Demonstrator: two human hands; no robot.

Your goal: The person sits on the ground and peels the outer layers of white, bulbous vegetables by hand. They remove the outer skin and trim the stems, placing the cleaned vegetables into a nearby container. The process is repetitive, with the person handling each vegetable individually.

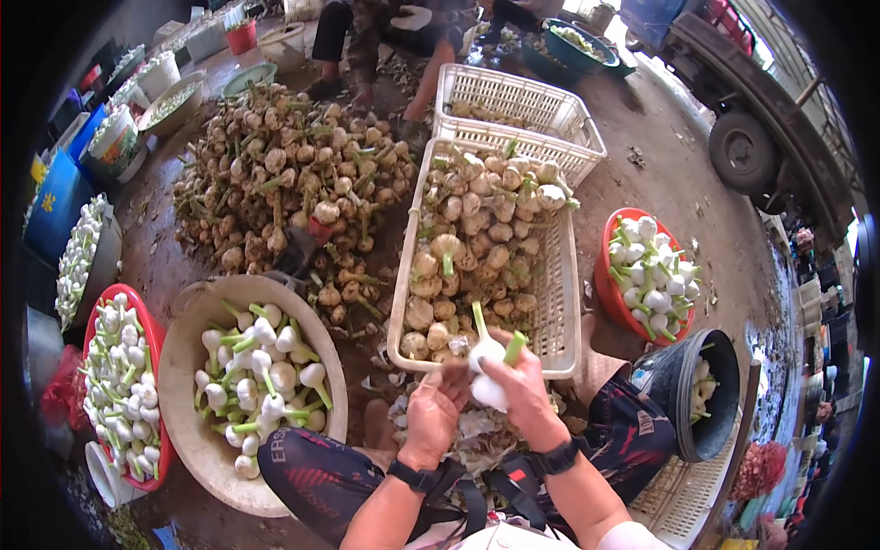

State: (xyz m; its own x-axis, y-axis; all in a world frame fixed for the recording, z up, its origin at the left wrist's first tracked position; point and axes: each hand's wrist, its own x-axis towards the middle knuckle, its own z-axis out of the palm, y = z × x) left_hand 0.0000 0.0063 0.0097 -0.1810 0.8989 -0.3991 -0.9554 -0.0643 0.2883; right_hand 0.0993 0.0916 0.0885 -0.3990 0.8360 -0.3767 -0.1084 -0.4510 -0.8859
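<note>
My right hand (524,390) is closed around two cleaned white garlic bulbs. One garlic bulb (487,352) points its pale green stem away from me; the other garlic bulb (489,392) hangs lower, under my fingers. Close beside them, my left hand (434,414) has its fingers curled together near the bulbs; what they pinch, if anything, is hidden. Both hands are over my lap, at the near end of a white plastic crate (397,316) holding unpeeled brown garlic (477,247). Loose garlic skins (467,435) lie below my hands.
To my left stand a round pale basin (183,367) and a red basin (158,440) of cleaned garlic. A heap of dirty garlic (284,174) lies ahead. On the right are a red tub (612,293) and a tipped black bucket (683,385). Another person (385,46) sits opposite.
</note>
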